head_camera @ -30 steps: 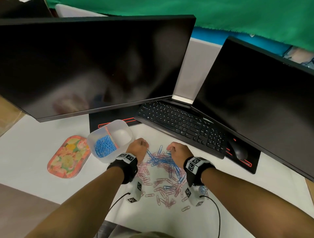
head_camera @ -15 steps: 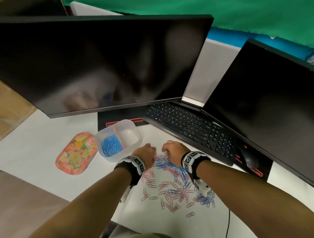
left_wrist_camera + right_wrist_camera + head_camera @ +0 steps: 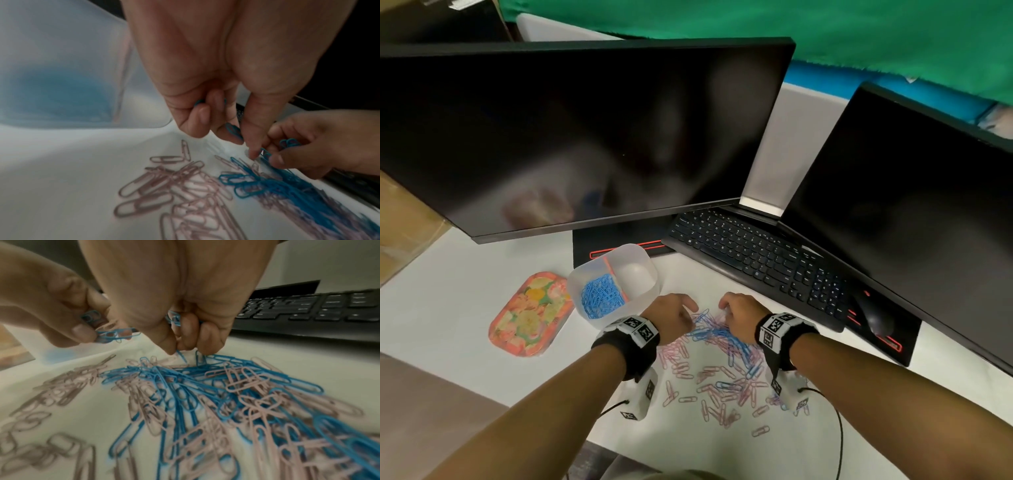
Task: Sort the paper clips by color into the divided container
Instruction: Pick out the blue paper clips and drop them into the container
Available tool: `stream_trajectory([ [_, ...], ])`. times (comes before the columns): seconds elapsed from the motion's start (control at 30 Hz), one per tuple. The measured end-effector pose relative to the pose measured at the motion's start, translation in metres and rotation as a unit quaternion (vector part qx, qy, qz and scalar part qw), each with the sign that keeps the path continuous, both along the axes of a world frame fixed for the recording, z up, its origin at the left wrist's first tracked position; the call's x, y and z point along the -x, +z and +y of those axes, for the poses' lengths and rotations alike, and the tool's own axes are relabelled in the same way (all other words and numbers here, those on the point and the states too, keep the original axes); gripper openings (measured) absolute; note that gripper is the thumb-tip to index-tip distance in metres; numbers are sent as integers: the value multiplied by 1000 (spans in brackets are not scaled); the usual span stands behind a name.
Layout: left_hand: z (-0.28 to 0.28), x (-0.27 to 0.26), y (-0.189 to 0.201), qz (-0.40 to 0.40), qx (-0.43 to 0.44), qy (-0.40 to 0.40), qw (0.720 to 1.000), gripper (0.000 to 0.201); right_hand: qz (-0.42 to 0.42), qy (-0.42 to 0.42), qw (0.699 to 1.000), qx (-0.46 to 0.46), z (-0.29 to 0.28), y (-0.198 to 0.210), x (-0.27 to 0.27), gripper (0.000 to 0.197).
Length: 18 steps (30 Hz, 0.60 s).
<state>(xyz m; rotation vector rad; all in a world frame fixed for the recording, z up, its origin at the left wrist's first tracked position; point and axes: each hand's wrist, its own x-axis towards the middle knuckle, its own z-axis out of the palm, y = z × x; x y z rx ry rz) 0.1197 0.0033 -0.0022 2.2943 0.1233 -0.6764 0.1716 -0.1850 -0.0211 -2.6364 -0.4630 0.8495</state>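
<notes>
Left grip (image 3: 671, 317): fingers curled round several blue clips (image 3: 233, 130), above the far edge of the mixed pile. Right grip (image 3: 739, 317): fingers curled, also holding blue clips (image 3: 174, 318), fingertips down in the pile. Mixed pile (image 3: 717, 363) of blue and pink clips lies loose on the white bench (image 3: 448, 298). Divided container (image 3: 645, 301) just left of the left grip; its left compartment holds blue clips. Keyboard (image 3: 756, 253) behind the pile.

container (image 3: 643, 260): frosted translucent plastic | paper clips (image 3: 205, 386): smooth coated wire | monitors (image 3: 585, 137): glossy black
</notes>
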Motion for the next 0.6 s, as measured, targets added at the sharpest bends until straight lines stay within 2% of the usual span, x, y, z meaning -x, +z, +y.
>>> stream_trajectory([
  [0.13,3,5,3,-10,17,10,1000,13,27,-36,999,-26,-5,10,2,29],
  [0.43,12,17,10,-1,53,16,998,20,83,-122,982,-113,4,26,8,24],
  [0.53,16,19,16,-11,83,38,996,19,120,-183,963,-157,11,30,9,25],
  [0.6,19,20,19,3,128,74,989,24,184,-253,926,-212,18,33,10,23],
])
